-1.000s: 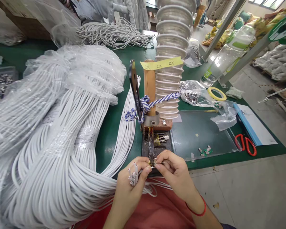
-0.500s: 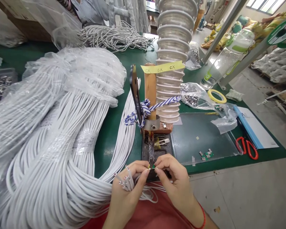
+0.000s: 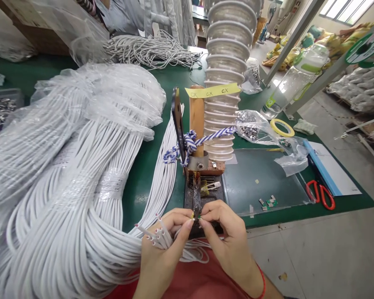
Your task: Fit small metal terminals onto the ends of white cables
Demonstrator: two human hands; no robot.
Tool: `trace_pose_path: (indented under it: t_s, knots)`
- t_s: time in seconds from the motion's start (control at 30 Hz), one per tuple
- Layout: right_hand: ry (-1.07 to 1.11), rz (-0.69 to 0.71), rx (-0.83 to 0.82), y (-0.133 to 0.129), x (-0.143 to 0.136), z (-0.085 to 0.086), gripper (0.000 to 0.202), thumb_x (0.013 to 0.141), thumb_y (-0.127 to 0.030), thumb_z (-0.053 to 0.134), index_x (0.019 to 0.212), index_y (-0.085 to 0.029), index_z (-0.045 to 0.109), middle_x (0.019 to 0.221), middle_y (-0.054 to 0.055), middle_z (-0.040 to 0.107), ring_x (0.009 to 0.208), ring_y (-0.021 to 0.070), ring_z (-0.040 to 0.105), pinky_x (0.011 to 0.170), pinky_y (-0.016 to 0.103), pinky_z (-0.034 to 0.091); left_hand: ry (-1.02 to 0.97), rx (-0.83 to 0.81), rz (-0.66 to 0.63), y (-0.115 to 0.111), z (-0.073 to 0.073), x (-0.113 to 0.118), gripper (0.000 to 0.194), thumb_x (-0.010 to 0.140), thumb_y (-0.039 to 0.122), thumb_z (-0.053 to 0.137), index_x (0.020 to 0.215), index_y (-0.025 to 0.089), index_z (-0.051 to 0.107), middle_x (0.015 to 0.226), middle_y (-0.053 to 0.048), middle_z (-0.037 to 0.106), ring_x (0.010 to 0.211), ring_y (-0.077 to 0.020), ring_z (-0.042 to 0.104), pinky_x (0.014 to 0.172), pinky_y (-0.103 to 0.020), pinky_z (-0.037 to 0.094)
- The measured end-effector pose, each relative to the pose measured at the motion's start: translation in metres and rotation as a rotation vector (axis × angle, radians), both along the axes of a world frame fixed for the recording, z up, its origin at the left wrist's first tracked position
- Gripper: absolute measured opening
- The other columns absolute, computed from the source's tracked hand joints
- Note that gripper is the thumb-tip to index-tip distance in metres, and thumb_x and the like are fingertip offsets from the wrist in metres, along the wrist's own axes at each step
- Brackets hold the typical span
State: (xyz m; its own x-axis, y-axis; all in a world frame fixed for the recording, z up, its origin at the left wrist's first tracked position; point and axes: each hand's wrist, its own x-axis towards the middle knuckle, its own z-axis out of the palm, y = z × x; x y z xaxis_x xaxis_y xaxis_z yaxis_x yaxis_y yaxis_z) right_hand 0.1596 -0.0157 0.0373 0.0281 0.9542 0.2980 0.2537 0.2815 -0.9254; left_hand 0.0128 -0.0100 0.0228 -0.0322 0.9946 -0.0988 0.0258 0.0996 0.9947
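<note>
My left hand [image 3: 166,245] is closed round several white cables [image 3: 160,236], whose cut ends with reddish cores stick out past the knuckles. Its thumb and forefinger pinch a thin wire end close under the tip of an upright soldering iron [image 3: 196,199]. Opposite it, my right hand [image 3: 229,236] pinches a tiny green circuit board [image 3: 200,216], mostly hidden by the fingertips. Both sets of fingertips nearly meet at the dark iron tip. The iron's wooden handle [image 3: 196,118] points up, tied with blue-and-white cord [image 3: 190,143] beside a ribbed clear hose [image 3: 222,99].
Large bundles of white cable [image 3: 77,199] fill the left side. On the mat [image 3: 252,174] to the right lie several small green boards [image 3: 269,202]. Red-handled scissors [image 3: 321,194], yellow tape [image 3: 282,127] and a bag of metal parts [image 3: 252,126] lie beyond. A bottle [image 3: 296,79] stands behind.
My fingertips have shifted slightly left and come closer together at the iron tip. The loose cable ends in my left hand have tilted a little left. The view has moved slightly.
</note>
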Motion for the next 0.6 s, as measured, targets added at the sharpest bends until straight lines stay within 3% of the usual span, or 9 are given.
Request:
trace_pose_path:
  t_s: [0.1,0.37,0.6]
  knots:
    - [0.017,0.008,0.006,0.001,0.0,0.001,0.018,0.089,-0.005,0.058,0.08,-0.02,0.063,0.084,0.005,0.065,0.078,0.0171,0.063,0.069,0.026,0.052,-0.039,-0.038,0.045,0.0,0.003,0.002,0.018,0.081,0.028,0.069,0.065,0.022,0.071,0.083,-0.004,0.073,0.076,-0.0214,0.07,0.065,-0.028,0.056]
    - [0.018,0.009,-0.004,0.001,0.004,-0.001,0.016,0.089,-0.006,0.059,0.08,-0.019,0.062,0.085,0.005,0.066,0.079,0.0173,0.064,0.071,0.026,0.053,-0.04,-0.041,0.003,0.001,-0.001,-0.004,0.017,0.082,0.026,0.07,0.065,0.022,0.073,0.083,-0.005,0.074,0.077,-0.0213,0.072,0.069,-0.028,0.058]
    - [-0.083,-0.017,-0.119,-0.013,0.008,-0.006,0.013,0.094,-0.015,0.053,0.084,-0.021,0.059,0.067,-0.002,0.058,0.052,0.0124,0.051,0.049,0.022,0.04,-0.019,-0.08,-0.018,-0.003,-0.001,-0.007,0.018,0.083,0.026,0.07,0.066,0.021,0.073,0.085,-0.006,0.076,0.082,-0.0238,0.072,0.074,-0.03,0.059]
